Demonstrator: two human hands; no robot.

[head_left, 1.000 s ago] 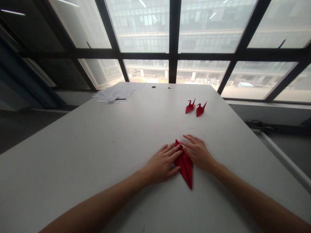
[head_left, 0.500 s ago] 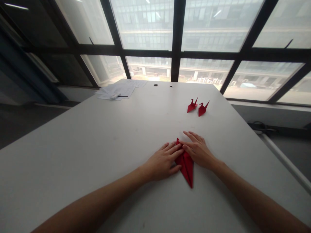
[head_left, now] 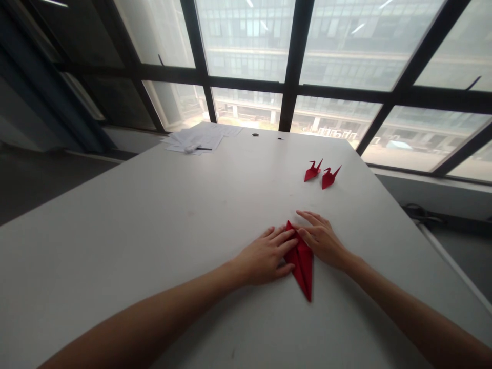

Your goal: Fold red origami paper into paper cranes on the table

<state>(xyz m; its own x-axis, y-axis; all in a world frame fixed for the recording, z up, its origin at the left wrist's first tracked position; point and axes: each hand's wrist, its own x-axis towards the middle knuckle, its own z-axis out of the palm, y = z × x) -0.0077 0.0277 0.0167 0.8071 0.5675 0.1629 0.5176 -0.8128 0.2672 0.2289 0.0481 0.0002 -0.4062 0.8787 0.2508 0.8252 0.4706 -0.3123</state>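
Observation:
A red folded origami paper (head_left: 303, 266), long and pointed at both ends, lies flat on the white table (head_left: 154, 220) with a crease line down its lower half. My left hand (head_left: 267, 257) rests on its left side, fingers stretched out over the upper part and the thumb at the left edge. From the right, my right hand (head_left: 325, 238) touches the paper near its upper tip, with the fingers extended and apart. Part of the paper's upper half is hidden under the fingers.
Two finished red paper cranes, a left crane (head_left: 312, 171) and a right crane (head_left: 329, 178), stand farther back on the right. White paper sheets (head_left: 198, 138) lie at the far left corner with a dark thin item on them. Windows (head_left: 246, 46) rise behind the table.
The whole view has shifted and tilted slightly, so everything sits a little farther right. Both hands keep nearly the same place on the red paper; the cranes and sheets stay put.

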